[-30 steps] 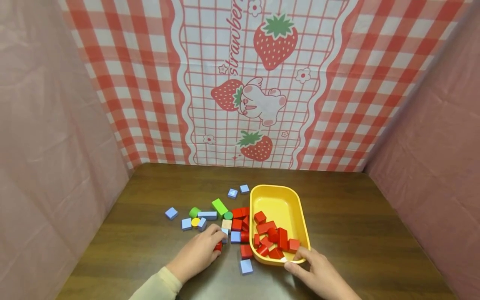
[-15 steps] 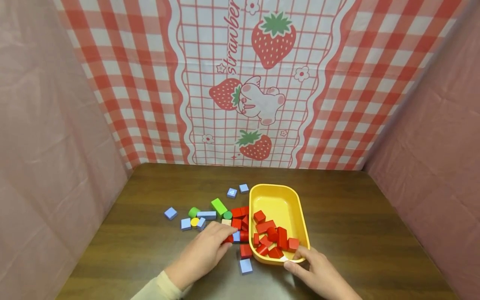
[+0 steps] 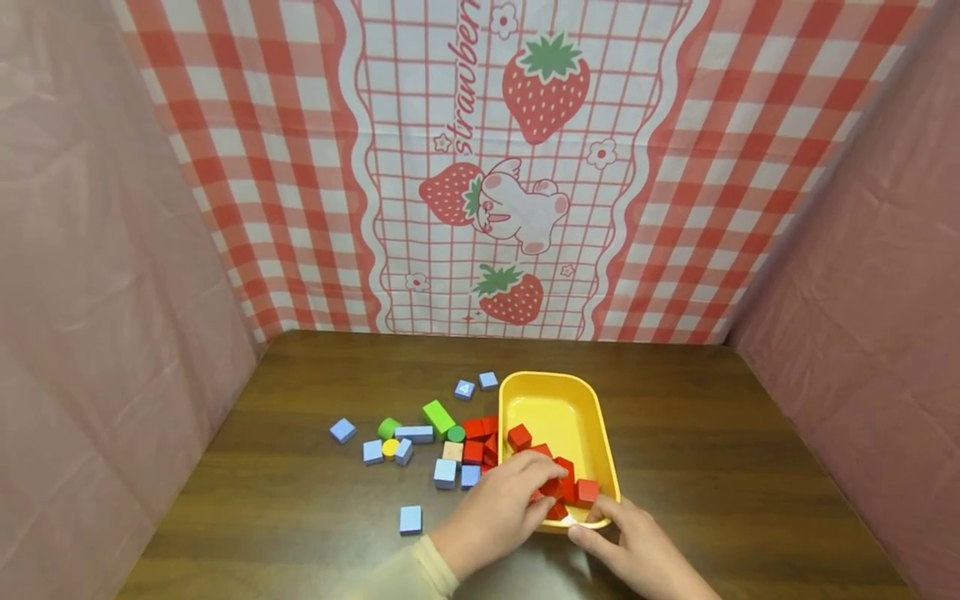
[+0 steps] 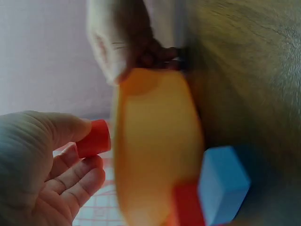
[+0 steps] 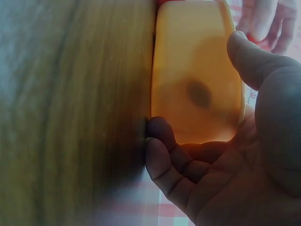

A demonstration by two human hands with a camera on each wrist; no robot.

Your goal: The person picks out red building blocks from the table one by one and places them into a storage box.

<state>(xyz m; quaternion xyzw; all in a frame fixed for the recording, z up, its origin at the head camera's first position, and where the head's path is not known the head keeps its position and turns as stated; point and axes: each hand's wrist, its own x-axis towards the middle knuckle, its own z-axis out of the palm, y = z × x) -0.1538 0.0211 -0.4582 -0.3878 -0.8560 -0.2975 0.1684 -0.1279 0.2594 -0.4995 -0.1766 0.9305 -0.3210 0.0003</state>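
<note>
My left hand (image 3: 501, 505) is over the near left part of a yellow plastic tray (image 3: 558, 379). In the left wrist view it pinches a red cylinder block (image 4: 95, 139) between thumb and fingers, above the rim. My right hand (image 3: 637, 546) grips the tray's near right corner, thumb on the outside in the head view; the right wrist view shows its fingers (image 5: 160, 157) around the tray wall. Several red blocks lie in the tray, among them a cube (image 3: 519, 437) and another cube (image 3: 587, 492). The left hand hides some of them.
Left of the tray lie several red blocks (image 3: 473, 452), light-blue blocks (image 3: 445, 473), a bright green block (image 3: 438, 417), a yellow cylinder (image 3: 391, 449) and a natural wood cube (image 3: 453, 452). A blue block (image 3: 410, 520) sits nearer the front. A checked cloth (image 3: 300, 167) hangs behind.
My left hand has moved right, from among the loose blocks to over the tray, carrying a red block. The blue blocks it covered now show. My right hand stays on the tray corner.
</note>
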